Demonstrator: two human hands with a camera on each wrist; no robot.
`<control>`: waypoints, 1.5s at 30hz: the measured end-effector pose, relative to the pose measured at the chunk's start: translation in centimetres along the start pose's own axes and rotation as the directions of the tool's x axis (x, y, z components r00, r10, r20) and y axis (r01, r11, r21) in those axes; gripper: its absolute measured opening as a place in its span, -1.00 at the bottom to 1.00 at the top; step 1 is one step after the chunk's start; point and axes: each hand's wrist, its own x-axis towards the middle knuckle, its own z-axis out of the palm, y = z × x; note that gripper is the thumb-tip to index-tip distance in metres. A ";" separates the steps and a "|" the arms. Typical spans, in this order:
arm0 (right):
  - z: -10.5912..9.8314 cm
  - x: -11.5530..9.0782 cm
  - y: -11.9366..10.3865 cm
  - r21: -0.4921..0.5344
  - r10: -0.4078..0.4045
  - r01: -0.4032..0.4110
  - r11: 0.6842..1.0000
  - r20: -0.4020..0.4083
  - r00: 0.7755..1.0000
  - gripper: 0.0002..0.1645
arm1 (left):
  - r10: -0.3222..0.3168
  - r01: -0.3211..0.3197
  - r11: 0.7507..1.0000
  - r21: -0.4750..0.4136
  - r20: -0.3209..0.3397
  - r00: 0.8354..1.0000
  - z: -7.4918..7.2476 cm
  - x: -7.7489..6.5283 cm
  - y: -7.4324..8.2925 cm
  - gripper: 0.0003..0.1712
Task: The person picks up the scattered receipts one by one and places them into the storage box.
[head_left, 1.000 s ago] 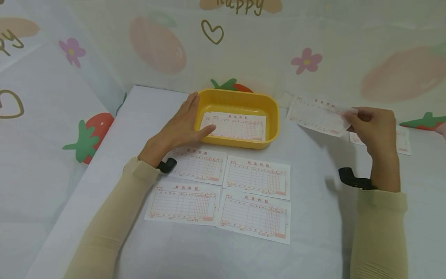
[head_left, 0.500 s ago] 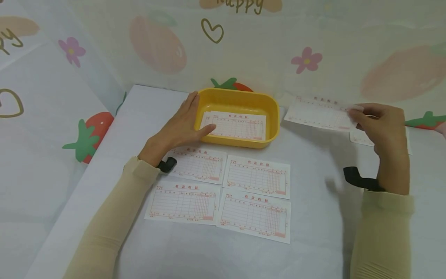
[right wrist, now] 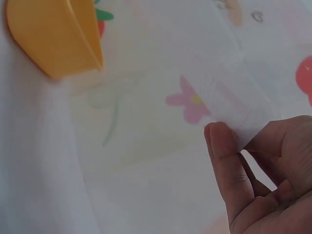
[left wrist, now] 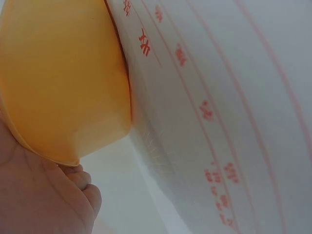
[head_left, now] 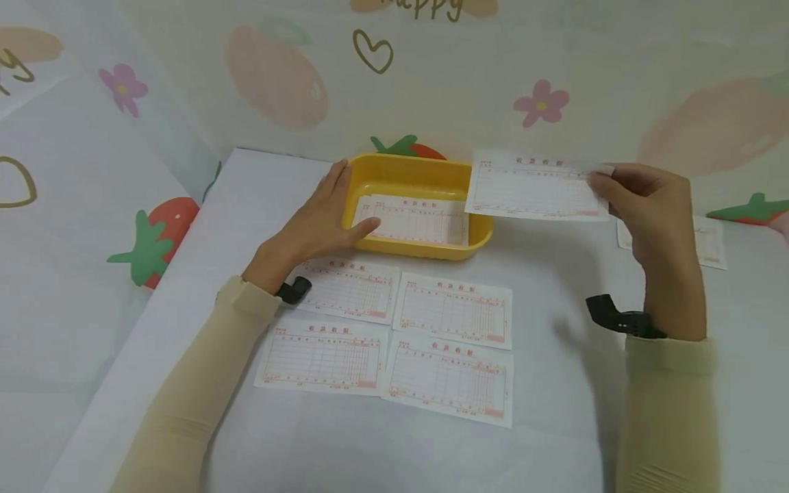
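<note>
My right hand (head_left: 653,205) pinches a receipt slip (head_left: 530,188) by its right end, thumb against finger. The slip is white with a red printed grid, and its left end overlaps the right side of the yellow plastic basket (head_left: 407,253). Inside that basket lie more receipt slips (head_left: 419,222). With fingers straight along the basket's left end and thumb spread over the front rim, my left hand (head_left: 314,222) rests on it. In the left wrist view, a slip's red print shows close beside the basket's yellow wall (left wrist: 68,73). The right wrist view shows the pinched corner (right wrist: 248,126).
Several receipt slips (head_left: 453,311) lie in two rows in front of the basket on the white-covered table (head_left: 431,459). Another slip (head_left: 709,243) lies at the right, partly behind my right hand. A strawberry-patterned cloth (head_left: 431,89) hangs behind the table.
The slip in my right hand has moved left and come over the basket's right side, after a slight move right and tilt. My left hand has kept its place on the basket.
</note>
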 end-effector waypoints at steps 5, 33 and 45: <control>2.6 -0.5 0.7 -0.222 -0.012 0.019 0.975 0.036 0.999 -0.81 | -0.003 0.003 1.000 -0.008 0.002 1.000 0.0 0.0 -0.1 0.34; 17.0 -1.1 3.5 -0.541 0.002 0.161 0.825 0.288 0.958 -0.65 | -0.002 0.002 1.000 -0.030 -0.001 1.000 0.3 -0.2 0.1 0.33; 17.9 -1.3 4.2 -0.598 -0.044 0.294 0.746 0.397 0.917 -0.67 | -0.007 0.007 1.000 -0.019 0.003 1.000 0.4 -0.3 0.3 0.33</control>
